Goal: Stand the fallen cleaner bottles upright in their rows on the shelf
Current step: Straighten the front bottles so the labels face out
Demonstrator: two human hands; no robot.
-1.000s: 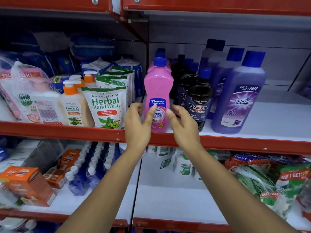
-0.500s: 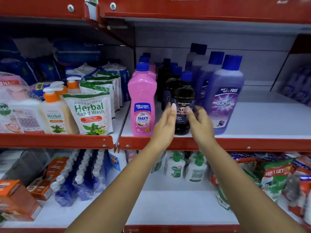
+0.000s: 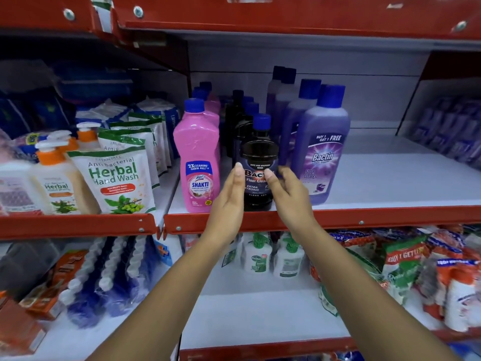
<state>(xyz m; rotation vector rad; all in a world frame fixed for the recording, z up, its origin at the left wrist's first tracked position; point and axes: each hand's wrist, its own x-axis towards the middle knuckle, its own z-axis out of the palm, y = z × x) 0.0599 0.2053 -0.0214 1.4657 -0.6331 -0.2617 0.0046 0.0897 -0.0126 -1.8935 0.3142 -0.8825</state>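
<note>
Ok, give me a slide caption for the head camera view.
Both hands flank an upright black cleaner bottle at the shelf edge.

A shop: red shelves point(image 3: 338, 217) of cleaner bottles point(image 3: 321, 152) (offer labels).

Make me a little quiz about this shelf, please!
1. True or false: the black bottle stands upright.
2. Which bottle stands between the pink bottle and the purple bottle? A) orange B) black C) green
3. Fill in: the left hand and right hand are at the two sides of the ____ bottle.

Key: 1 true; 2 B; 3 black.
</note>
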